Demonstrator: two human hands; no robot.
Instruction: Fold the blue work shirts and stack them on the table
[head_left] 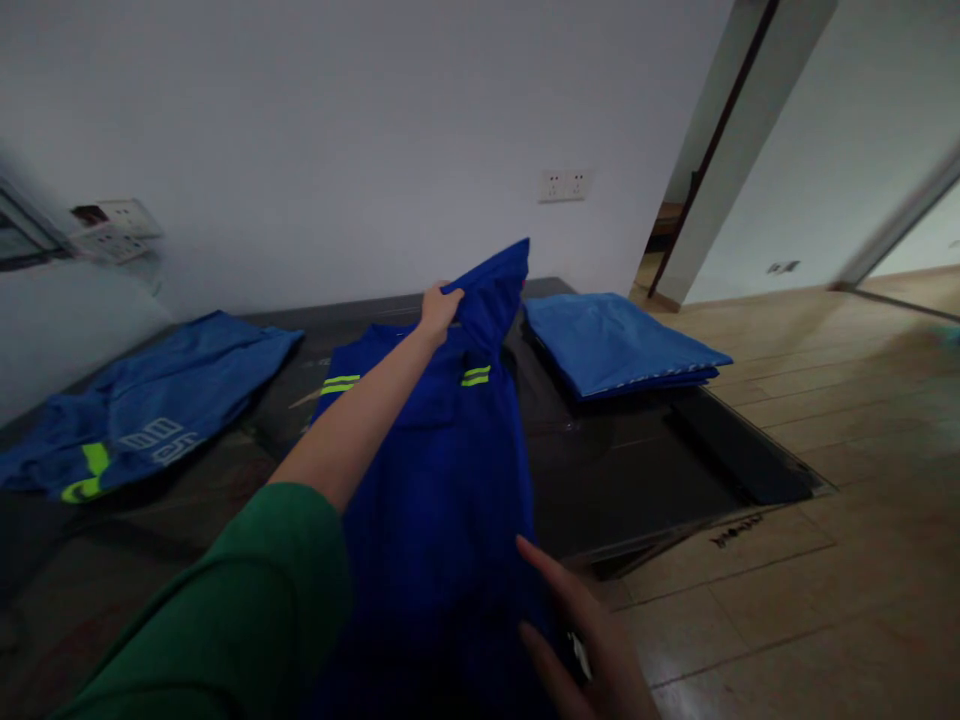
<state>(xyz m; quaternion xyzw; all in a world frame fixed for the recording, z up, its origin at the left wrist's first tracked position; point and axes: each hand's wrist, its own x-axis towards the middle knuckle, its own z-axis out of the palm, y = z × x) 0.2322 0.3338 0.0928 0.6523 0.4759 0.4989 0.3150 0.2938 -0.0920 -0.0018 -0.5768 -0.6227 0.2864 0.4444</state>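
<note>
A dark blue shirt (442, 480) with yellow-green double stripes lies lengthwise before me on a dark, glossy table. Stretched far forward, my left hand (440, 308) pinches a part of its far end and holds that cloth up at an angle, above the rest of the shirt. My right hand (589, 640) is low in the view beside the shirt's right edge, its thumb and forefinger apart. I cannot tell whether those fingers touch the cloth. A small white spot shows by the right hand, too blurred to name.
Folded blue cloth (622, 345) is stacked at the table's right back. Another blue garment (165, 400) with white lettering and yellow-green patches lies at left. A dark flat object (739, 450) rests near the right table edge (787, 460). Behind stands a white wall with sockets (564, 186).
</note>
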